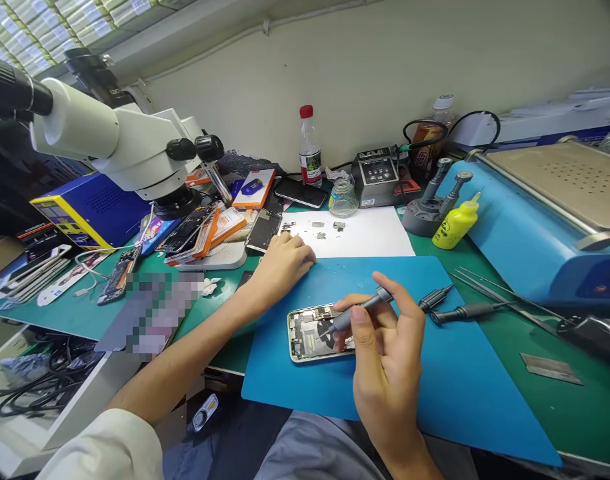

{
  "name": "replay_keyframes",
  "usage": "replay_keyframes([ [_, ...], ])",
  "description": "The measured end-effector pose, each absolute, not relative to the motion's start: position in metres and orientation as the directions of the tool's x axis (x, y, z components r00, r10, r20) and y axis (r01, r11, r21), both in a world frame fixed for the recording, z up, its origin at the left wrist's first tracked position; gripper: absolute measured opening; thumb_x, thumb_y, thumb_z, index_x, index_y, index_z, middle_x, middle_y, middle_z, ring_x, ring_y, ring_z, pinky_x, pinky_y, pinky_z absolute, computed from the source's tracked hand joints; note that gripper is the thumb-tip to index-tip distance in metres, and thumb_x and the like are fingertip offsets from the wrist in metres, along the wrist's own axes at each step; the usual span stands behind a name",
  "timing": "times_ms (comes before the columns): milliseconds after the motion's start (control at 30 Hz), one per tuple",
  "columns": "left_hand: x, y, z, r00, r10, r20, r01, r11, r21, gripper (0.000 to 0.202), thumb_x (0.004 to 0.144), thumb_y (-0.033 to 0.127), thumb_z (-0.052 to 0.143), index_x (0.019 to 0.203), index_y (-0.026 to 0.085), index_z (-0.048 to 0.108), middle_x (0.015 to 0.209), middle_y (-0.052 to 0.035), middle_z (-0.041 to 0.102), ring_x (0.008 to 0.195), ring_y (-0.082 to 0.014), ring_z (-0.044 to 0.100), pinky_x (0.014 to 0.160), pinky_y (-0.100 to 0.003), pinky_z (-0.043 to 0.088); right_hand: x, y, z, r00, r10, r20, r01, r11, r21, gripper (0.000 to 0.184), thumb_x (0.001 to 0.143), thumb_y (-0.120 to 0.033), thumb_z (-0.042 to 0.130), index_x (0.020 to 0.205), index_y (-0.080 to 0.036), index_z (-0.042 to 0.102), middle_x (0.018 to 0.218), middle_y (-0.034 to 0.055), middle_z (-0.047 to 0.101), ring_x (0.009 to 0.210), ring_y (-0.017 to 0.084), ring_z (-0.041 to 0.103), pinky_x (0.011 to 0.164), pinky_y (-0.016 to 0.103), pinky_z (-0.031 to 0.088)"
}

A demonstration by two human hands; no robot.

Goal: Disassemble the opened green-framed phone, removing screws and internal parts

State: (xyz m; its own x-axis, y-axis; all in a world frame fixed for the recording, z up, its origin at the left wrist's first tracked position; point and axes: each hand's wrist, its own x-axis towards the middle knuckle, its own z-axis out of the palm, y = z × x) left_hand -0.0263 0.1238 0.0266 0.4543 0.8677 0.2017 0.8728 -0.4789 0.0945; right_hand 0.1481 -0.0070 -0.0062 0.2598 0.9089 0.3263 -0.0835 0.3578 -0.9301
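An opened phone (309, 331) lies on a blue work mat (435, 373), its insides showing. My right hand (385, 347) pinches a grey precision screwdriver (357, 312) whose tip rests inside the phone. My left hand (283, 261) sits curled at the near edge of a white sheet (369, 233), fingers closed; what they hold, if anything, is hidden. Small metal parts (319, 230) lie on that sheet just beyond the left hand.
A white microscope (129, 150) hangs at left over stacked phones (195, 233). Two spare screwdrivers (459, 310) and tweezers (505, 293) lie right of the mat. A yellow bottle (455, 225), soldering station (379, 175), glass jar (343, 198) and blue machine (549, 213) stand behind.
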Motion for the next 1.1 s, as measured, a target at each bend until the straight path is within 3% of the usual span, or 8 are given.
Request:
replay_keyframes([
  [500, -0.032, 0.127, 0.022, 0.470, 0.860, 0.196, 0.840, -0.505, 0.201, 0.023, 0.111, 0.013, 0.068, 0.114, 0.022, 0.088, 0.117, -0.0089, 0.086, 0.113, -0.0302, 0.070, 0.101, -0.045, 0.051, 0.150, -0.006, -0.005, 0.253, 0.918, 0.305, -0.079, 0.334, -0.939, 0.042, 0.114, -0.042, 0.065, 0.153, -0.029, 0.056, 0.106, 0.0051, 0.077, 0.076, 0.016, 0.075, 0.059, 0.028, 0.066],
  [900, -0.039, 0.127, 0.030, 0.427, 0.873, 0.235, 0.849, -0.476, 0.228, 0.018, 0.112, 0.018, 0.069, 0.112, 0.023, 0.087, 0.117, -0.0074, 0.086, 0.111, -0.0289, 0.072, 0.099, -0.044, 0.051, 0.149, -0.006, -0.001, 0.271, 0.925, 0.265, -0.114, 0.304, -0.946, 0.042, 0.113, -0.045, 0.065, 0.151, -0.030, 0.056, 0.101, 0.0030, 0.077, 0.069, 0.015, 0.069, 0.054, 0.026, 0.058],
  [1100, -0.042, 0.109, 0.047, 0.390, 0.861, 0.325, 0.849, -0.474, 0.235, 0.024, 0.118, 0.027, 0.061, 0.109, 0.019, 0.081, 0.113, -0.0093, 0.084, 0.108, -0.0306, 0.068, 0.098, -0.046, 0.049, 0.150, -0.007, 0.000, 0.311, 0.903, 0.296, -0.007, 0.314, -0.949, 0.054, 0.115, -0.044, 0.062, 0.165, -0.032, 0.045, 0.085, -0.0024, 0.070, 0.062, 0.015, 0.062, 0.057, 0.028, 0.056],
])
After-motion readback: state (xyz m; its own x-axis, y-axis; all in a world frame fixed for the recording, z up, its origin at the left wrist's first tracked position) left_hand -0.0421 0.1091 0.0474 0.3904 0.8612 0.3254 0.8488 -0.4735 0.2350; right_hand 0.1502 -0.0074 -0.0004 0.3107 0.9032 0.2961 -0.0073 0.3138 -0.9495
